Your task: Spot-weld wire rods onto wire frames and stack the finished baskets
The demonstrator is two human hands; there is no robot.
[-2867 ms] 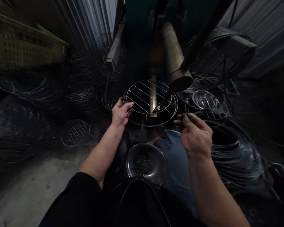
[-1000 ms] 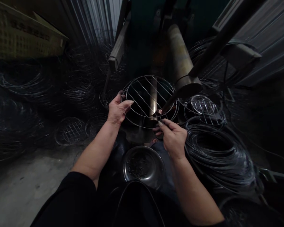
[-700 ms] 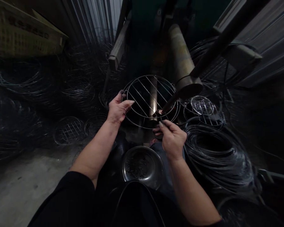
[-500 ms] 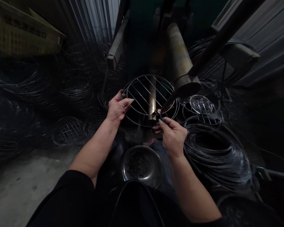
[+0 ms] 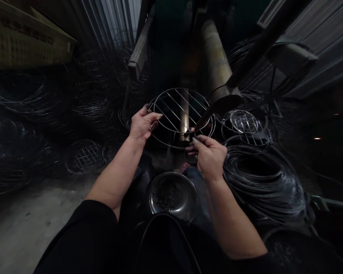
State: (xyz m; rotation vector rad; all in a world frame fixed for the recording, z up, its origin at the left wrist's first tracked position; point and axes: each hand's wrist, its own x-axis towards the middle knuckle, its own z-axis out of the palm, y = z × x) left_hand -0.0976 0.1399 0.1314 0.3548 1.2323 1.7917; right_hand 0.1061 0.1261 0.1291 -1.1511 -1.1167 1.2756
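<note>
A round wire rack (image 5: 171,121) with slanted parallel wires lies between my hands, under the upper rod (image 5: 203,118) of a welding machine and over its lower metal cylinder (image 5: 184,114). My left hand (image 5: 144,123) is closed on the rack's left rim, thumb on top. At the near right edge, my right hand (image 5: 210,154) pinches something small against or close to the rim; the piece is mostly hidden by the fingers. The rod's tip meets the rack just beyond my right fingertips. A steel bowl (image 5: 190,199) holding many short metal pieces sits below, close to my body.
A thick upper cylinder (image 5: 218,57) and dark slanting bar (image 5: 257,49) stand over the right side. Coiled wire rings (image 5: 263,190) lie at right, with another small rack (image 5: 247,125) behind. Stacked wire rings (image 5: 93,104) fill the left, near a yellow crate (image 5: 31,42).
The rack and both hands sit slightly higher in the view, and the whole scene has shifted a little. My right fingers remain pinched by the near rim and my left hand keeps its grip.
</note>
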